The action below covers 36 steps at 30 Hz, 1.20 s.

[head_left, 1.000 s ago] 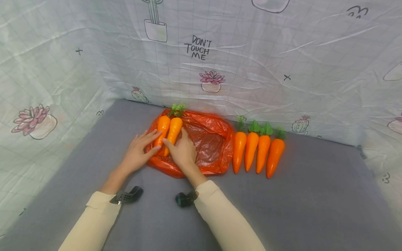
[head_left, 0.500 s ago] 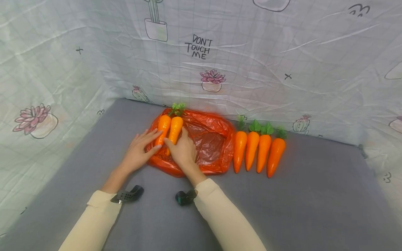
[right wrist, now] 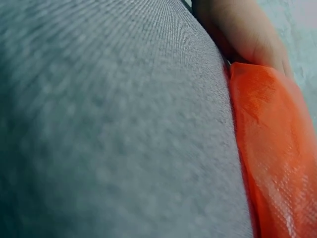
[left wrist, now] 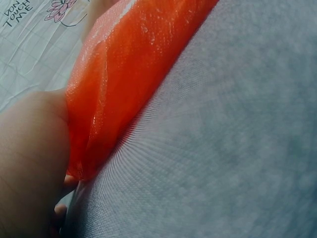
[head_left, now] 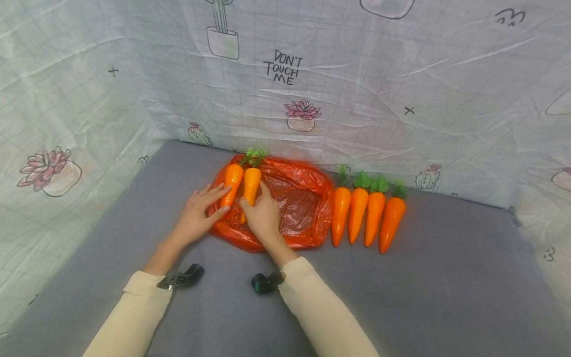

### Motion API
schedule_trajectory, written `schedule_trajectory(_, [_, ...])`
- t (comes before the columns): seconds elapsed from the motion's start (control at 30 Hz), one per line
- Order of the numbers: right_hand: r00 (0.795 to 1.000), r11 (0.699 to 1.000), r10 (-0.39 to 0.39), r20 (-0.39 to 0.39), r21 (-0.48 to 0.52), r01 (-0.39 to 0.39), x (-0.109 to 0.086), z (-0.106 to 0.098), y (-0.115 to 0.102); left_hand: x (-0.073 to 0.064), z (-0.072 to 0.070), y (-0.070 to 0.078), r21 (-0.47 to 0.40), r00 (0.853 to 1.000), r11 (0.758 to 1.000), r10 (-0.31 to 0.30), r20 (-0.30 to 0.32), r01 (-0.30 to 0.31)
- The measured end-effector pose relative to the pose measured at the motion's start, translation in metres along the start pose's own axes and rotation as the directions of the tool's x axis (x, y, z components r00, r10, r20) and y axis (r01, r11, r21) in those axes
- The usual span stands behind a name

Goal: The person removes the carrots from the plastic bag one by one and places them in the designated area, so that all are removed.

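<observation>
Two orange carrots with green tops lie side by side in the left part of a rolled-down red plastic bag (head_left: 308, 238). My left hand (head_left: 198, 213) reaches over the bag's left rim, its fingers and thumb resting on the left carrot (head_left: 233, 176). From the other side my right hand (head_left: 263, 214) holds the right carrot (head_left: 252, 181) between thumb and index finger. A narrow gap separates the two carrots. In the left wrist view the bag's wall (left wrist: 129, 74) hides most of the left hand's fingers; the right wrist view shows the bag's outside (right wrist: 272, 134) and part of the right hand.
Several more carrots (head_left: 358, 208) lie in a row on the grey cloth (head_left: 446, 277), close to the bag's right side. Behind, a patterned white curtain (head_left: 357, 99) meets the cloth's back edge and also rises at the left.
My right hand has shifted slightly right with its carrot, widening the gap to the left carrot. The left hand and the bag stay almost still.
</observation>
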State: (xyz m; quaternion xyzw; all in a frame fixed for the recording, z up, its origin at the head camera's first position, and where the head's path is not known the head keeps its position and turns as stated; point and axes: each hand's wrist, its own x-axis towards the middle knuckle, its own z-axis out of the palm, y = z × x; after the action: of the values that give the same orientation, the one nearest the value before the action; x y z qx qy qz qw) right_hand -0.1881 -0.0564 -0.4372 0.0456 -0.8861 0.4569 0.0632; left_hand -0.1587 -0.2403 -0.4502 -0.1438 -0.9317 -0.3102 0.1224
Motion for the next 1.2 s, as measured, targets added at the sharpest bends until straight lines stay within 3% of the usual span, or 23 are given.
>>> schedule_trajectory(0.27, [1.0,0.998,0.008,0.008,0.062,-0.009,-0.004,-0.011,0.0,0.0,0.0,0.0,0.003,1.0,1.0,0.007,-0.001,-0.007])
schedule_trajectory(0.7, [0.994,0.986,-0.094,-0.06,0.136,0.101,-0.012,-0.042,-0.006,-0.002,0.005,-0.004,0.009,1.0,1.0,0.014,-0.009,-0.014])
schedule_trajectory(1.2, [0.987,0.986,-0.113,-0.113,0.106,0.125,-0.016,-0.094,0.007,-0.003,0.004,-0.004,0.003,1.0,1.0,0.017,-0.001,-0.017])
